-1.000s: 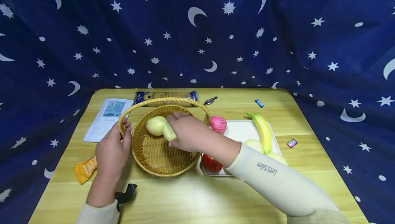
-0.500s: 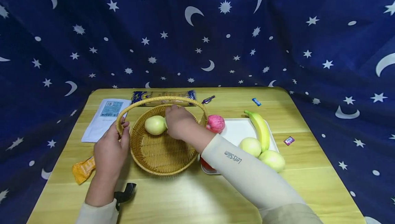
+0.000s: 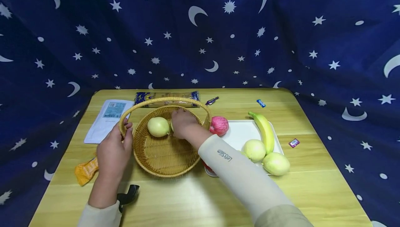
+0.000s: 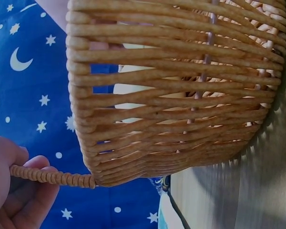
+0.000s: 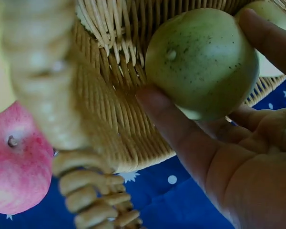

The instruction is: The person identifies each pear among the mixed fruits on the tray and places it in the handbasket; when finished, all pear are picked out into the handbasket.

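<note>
My left hand point(image 3: 114, 152) holds the handle point(image 4: 62, 177) of a woven wicker basket point(image 3: 167, 175) at its left side. Inside the basket, toward the far right wall, my right hand point(image 3: 185, 123) grips a round pale green fruit point(image 5: 202, 64) with dark specks and a small stem nub. Thumb and fingers lie around it in the right wrist view; in the head view the hand hides most of it. A second pale green fruit point(image 3: 158, 127) lies to its left in the basket. Just outside the basket's right side sits a pink apple point(image 3: 219, 125).
A white tray point(image 3: 234, 135) right of the basket carries a banana point(image 3: 265, 129) and pale green fruits point(image 3: 254, 150). Behind the basket lies a long clear packet point(image 3: 168, 96). A white packet point(image 3: 107, 121) and an orange wrapper point(image 3: 85, 171) are at left, small candies point(image 3: 294, 143) at right and back.
My right hand has moved slightly back and lower into the basket with the pale green fruit, its forearm swinging left and uncovering fruits at the tray. The left hand keeps its hold on the handle.
</note>
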A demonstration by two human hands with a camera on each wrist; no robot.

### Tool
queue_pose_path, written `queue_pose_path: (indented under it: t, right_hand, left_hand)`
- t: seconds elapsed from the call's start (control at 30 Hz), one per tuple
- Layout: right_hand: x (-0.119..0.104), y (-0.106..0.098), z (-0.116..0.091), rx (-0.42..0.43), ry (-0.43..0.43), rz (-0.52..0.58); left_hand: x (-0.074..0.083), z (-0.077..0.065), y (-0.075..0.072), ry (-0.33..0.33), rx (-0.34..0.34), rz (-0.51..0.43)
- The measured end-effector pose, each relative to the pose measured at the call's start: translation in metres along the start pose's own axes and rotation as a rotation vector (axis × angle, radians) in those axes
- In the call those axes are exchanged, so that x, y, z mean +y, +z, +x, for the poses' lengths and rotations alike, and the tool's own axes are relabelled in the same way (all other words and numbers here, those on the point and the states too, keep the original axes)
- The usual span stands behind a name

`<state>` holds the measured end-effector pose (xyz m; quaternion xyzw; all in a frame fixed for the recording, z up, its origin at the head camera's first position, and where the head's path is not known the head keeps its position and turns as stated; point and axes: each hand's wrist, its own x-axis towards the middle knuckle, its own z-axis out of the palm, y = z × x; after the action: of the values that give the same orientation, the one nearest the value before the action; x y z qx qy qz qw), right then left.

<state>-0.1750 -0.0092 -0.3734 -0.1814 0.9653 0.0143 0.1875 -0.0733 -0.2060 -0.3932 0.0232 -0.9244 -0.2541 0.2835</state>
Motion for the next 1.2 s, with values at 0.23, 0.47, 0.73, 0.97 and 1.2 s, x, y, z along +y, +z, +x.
queue_pose_path:
  t: [0.23, 0.47, 0.73, 0.97, 1.2]
  right_hand:
    - [0.001, 0.007, 0.002, 0.006, -0.026, -0.007]
    - [0.005, 0.006, 0.002, 0.028, -0.044, 0.033]
    - [0.013, -0.008, 0.001, 0.008, -0.056, 0.114]
    - [0.016, -0.019, -0.003, 0.014, -0.059, 0.244]
    - [0.017, -0.029, -0.008, 0.033, -0.062, 0.361]
  left_hand:
    - [0.002, 0.000, 0.000, -0.011, -0.009, -0.010]
    - [0.001, 0.000, -0.001, 0.000, -0.002, -0.010]
    - [0.000, 0.000, 0.000, -0.006, -0.003, -0.011]
    - [0.000, 0.000, -0.001, 0.026, 0.020, -0.021]
    - [0.001, 0.001, -0.001, 0.033, 0.024, -0.013]
